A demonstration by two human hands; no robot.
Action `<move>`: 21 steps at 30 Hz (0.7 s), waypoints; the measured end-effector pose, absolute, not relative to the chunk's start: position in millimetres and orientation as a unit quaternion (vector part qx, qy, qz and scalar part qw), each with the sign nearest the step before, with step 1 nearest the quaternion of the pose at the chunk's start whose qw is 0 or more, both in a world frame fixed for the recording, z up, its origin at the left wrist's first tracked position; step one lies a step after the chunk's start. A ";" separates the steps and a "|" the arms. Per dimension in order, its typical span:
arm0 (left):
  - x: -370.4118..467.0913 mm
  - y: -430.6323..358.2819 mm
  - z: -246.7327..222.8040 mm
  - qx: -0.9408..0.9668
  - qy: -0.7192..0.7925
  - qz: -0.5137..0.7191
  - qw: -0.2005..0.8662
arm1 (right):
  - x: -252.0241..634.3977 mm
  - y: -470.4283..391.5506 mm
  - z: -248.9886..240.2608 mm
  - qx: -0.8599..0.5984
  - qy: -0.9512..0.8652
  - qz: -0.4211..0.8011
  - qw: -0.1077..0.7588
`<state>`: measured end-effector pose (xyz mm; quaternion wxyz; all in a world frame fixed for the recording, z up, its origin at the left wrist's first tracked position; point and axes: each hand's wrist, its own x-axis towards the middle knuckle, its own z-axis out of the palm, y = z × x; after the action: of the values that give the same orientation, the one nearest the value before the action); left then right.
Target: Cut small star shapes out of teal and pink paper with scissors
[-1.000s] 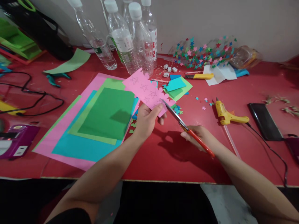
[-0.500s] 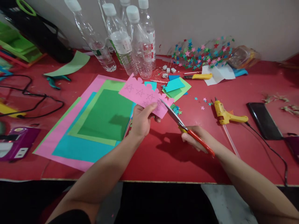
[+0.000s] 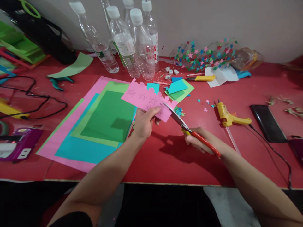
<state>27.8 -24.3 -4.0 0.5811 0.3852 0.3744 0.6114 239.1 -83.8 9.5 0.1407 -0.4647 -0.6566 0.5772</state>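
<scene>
My left hand (image 3: 145, 121) pinches a pink paper strip (image 3: 137, 96) between thumb and fingers, above the table. Pencilled stars are drawn on the strip, and its far edge is notched. My right hand (image 3: 199, 138) grips a pair of scissors (image 3: 204, 142) with red handles. The blades point up and left, their tips over the strip near a drawn star at its right end. Small cut stars (image 3: 179, 111) lie on the table just behind the blades. To the left of my left hand lies a stack of coloured paper, a green sheet (image 3: 106, 113) on top.
Several plastic bottles (image 3: 144, 47) stand against the wall. A bottle covered with stars (image 3: 201, 55) lies at the back. A yellow cutter knife (image 3: 204, 77), a glue gun (image 3: 228, 116) and a phone (image 3: 268, 123) lie to the right. Black cable (image 3: 44, 98) runs along the left side.
The whole view has shifted slightly. The strip and scissors stay in nearly the same place, both hands keeping their grip.
</scene>
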 end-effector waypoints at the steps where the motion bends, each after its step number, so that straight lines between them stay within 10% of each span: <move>1: 27.3 -24.0 -4.9 0.391 0.377 0.606 0.582 | 238.7 -83.8 8.7 -0.467 -0.653 0.580 0.141; 21: 35.3 -34.0 -13.4 0.453 0.375 0.552 0.591 | 224.6 -94.2 -1.8 -0.514 -0.524 0.652 0.191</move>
<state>35.3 -34.0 -13.4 0.5909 0.4532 0.3752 0.5520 224.6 -94.2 -1.8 0.1912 -0.5137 -0.5241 0.6518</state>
